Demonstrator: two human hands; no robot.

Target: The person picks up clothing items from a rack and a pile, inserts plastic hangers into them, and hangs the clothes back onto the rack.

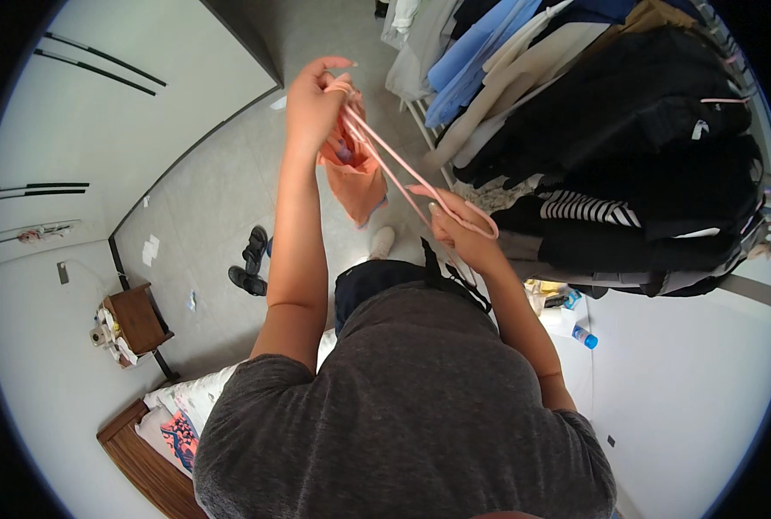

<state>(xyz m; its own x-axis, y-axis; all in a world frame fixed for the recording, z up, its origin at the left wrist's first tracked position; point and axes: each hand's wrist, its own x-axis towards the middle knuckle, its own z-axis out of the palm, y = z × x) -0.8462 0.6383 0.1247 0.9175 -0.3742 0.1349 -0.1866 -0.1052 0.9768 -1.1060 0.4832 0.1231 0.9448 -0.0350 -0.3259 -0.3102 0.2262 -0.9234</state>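
Note:
An orange fabric garment [355, 188] hangs bunched from my left hand [319, 97], whose thumb and fingers pinch its upper part. My right hand [455, 227] is closed around a pink clothes hanger [395, 152]. The hanger's thin bars run from beside the right wrist up to the garment at the left fingers. How far the hanger sits inside the cloth cannot be told. Both hands are held out in front of my body, above the floor.
Many clothes, among them a blue shirt [473, 55] and black garments [619, 110], hang on a rack at the right. Black sandals [249, 263] lie on the floor. A wooden nightstand [135, 318] and a bed with a wooden headboard [142, 454] stand at the lower left. White cabinet doors [132, 39] are at upper left.

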